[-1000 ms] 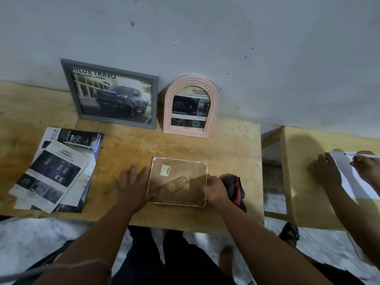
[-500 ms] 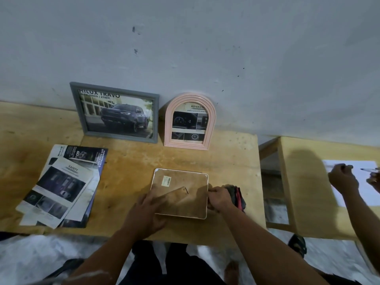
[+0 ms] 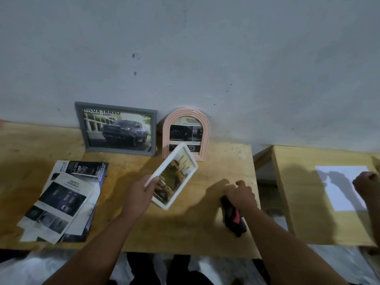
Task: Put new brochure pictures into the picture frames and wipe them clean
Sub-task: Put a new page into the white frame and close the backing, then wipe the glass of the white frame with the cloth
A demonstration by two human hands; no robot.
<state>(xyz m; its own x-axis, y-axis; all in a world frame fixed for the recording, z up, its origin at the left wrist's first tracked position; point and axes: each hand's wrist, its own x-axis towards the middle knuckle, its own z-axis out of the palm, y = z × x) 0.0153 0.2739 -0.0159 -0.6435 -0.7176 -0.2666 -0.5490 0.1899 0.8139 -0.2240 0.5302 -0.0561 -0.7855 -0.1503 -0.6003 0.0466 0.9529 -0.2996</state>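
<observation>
My left hand grips a white picture frame by its left edge and holds it tilted above the wooden table, picture side towards me. A yellowish picture shows in it. My right hand has curled fingers over a black and red cloth near the table's right edge. A grey frame with a truck picture and a pink arched frame lean on the wall at the back.
Loose brochures lie in a pile at the table's left. A second wooden table stands to the right with a white sheet on it, where another person's hand rests.
The white frame lay face down on the table under both hands; my left hand has lifted and turned it picture side up. My right hand let go of it and moved right onto the cloth.
</observation>
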